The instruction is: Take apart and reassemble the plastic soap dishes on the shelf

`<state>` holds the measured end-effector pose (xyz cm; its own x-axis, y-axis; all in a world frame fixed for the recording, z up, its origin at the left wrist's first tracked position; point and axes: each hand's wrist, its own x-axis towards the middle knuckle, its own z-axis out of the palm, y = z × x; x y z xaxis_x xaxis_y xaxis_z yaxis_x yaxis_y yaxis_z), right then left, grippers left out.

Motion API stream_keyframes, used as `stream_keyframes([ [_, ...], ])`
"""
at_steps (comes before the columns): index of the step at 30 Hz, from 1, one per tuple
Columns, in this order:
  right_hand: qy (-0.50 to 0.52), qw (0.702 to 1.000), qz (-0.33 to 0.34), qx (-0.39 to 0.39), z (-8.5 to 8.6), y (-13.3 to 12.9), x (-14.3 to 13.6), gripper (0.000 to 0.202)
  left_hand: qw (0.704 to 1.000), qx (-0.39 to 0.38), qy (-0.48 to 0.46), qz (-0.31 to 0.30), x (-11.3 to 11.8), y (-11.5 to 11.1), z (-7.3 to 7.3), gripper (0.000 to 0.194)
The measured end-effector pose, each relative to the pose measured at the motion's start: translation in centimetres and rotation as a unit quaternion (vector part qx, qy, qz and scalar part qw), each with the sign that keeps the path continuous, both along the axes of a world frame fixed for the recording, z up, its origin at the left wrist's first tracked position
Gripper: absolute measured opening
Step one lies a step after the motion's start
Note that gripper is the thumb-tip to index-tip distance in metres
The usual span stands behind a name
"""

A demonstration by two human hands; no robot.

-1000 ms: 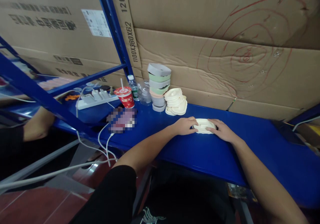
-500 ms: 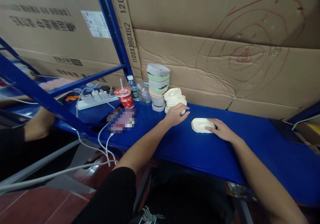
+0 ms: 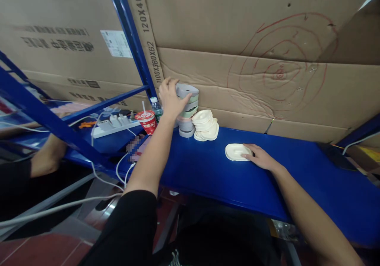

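Note:
My left hand is at the top of a tall stack of grey, green and pink trays, its fingers spread around the left side of the topmost grey one. To the right of that stack stands a pile of cream-coloured pieces. A single cream piece lies flat on the blue table, and my right hand grips its right end, thumb on top.
A red cup with a straw, a bottle and a white power strip stand left of the stack. Cables hang over the blue table. Another person's arm shows at far left, beyond the blue frame.
My left hand has moved up and left, from beside the cream pile to the top of the tall stack. My right hand stays on the single cream piece.

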<state>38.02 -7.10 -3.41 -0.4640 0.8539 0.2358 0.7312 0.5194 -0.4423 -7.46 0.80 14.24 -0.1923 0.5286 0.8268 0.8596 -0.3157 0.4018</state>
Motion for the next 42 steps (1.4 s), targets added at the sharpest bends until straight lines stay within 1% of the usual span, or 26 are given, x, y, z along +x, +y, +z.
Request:
stream_keyframes([
  [2,-0.002,1.0,0.001,0.003,0.0,0.0,0.0,0.068,0.999,-0.051,0.002,0.008,-0.9,1.1,1.1,0.091],
  [4,-0.001,1.0,0.006,0.006,0.0,0.0,-0.1,0.068,0.995,-0.099,0.008,0.012,-1.4,2.0,1.5,0.099],
  [6,0.0,1.0,0.011,0.006,-0.1,0.0,-0.1,0.07,0.991,-0.134,0.018,0.012,-1.6,2.6,1.5,0.1],
  [8,-0.001,1.0,0.012,0.006,-0.2,0.0,0.0,0.071,0.989,-0.148,0.026,0.013,-1.5,3.0,1.4,0.093],
  [12,-0.002,1.0,0.011,0.01,-0.3,0.1,0.1,0.072,0.99,-0.139,0.025,0.02,-1.2,3.0,1.5,0.079],
  [18,0.0,1.0,0.017,0.013,-0.4,0.1,0.1,0.071,0.993,-0.118,0.009,0.028,-0.8,2.4,1.5,0.076],
  [20,0.003,1.0,0.015,0.014,-0.5,0.2,0.1,0.071,0.995,-0.095,0.006,0.026,-0.7,2.1,1.7,0.075],
  [22,0.003,1.0,0.011,0.013,-0.6,0.2,0.1,0.071,0.998,-0.055,0.002,0.022,-0.2,1.5,1.9,0.074],
  [24,0.004,1.0,0.01,0.011,-0.7,0.3,0.1,0.071,1.0,-0.008,-0.003,-0.003,1.1,0.4,1.4,0.075],
  [25,0.004,1.0,0.011,0.008,-0.7,0.3,0.1,0.071,0.999,0.011,-0.005,-0.029,2.2,-0.4,0.6,0.076],
  [26,0.004,1.0,0.012,0.003,-0.7,0.3,0.1,0.071,0.997,0.023,-0.007,-0.067,3.5,-1.3,-0.5,0.078],
  [27,0.004,1.0,0.01,-0.003,-0.6,0.3,0.1,0.073,0.993,0.026,-0.01,-0.117,5.1,-2.3,-2.0,0.078],
  [28,0.005,1.0,0.006,-0.012,-0.4,0.2,0.1,0.077,0.985,0.015,-0.013,-0.17,6.9,-3.4,-3.8,0.077],
  [30,0.013,0.999,-0.003,-0.029,0.1,-0.1,0.1,0.09,0.964,-0.039,-0.022,-0.261,10.6,-5.5,-8.1,0.076],
  [32,0.039,0.998,0.009,-0.045,0.7,-0.4,0.2,0.106,0.94,-0.111,-0.039,-0.322,13.9,-7.1,-12.1,0.075],
  [33,0.057,0.997,0.021,-0.052,1.0,-0.6,0.3,0.113,0.927,-0.142,-0.041,-0.346,15.2,-7.7,-13.7,0.076],
  [34,0.071,0.996,0.024,-0.057,1.2,-0.7,0.4,0.121,0.916,-0.17,-0.038,-0.361,16.1,-8.0,-15.0,0.078],
  [35,0.081,0.995,0.02,-0.061,1.4,-0.8,0.5,0.128,0.907,-0.194,-0.034,-0.372,16.7,-8.2,-16.0,0.08],
  [36,0.085,0.994,0.01,-0.065,1.5,-0.8,0.6,0.134,0.9,-0.215,-0.028,-0.379,17.0,-8.1,-16.7,0.082],
  [38,0.08,0.995,-0.014,-0.063,1.4,-0.7,0.7,0.136,0.89,-0.247,-0.016,-0.384,17.1,-7.8,-17.4,0.085],
  [42,0.047,0.999,-0.005,-0.024,1.0,-0.4,0.6,0.11,0.877,-0.278,-0.005,-0.392,16.6,-7.1,-17.9,0.086],
])
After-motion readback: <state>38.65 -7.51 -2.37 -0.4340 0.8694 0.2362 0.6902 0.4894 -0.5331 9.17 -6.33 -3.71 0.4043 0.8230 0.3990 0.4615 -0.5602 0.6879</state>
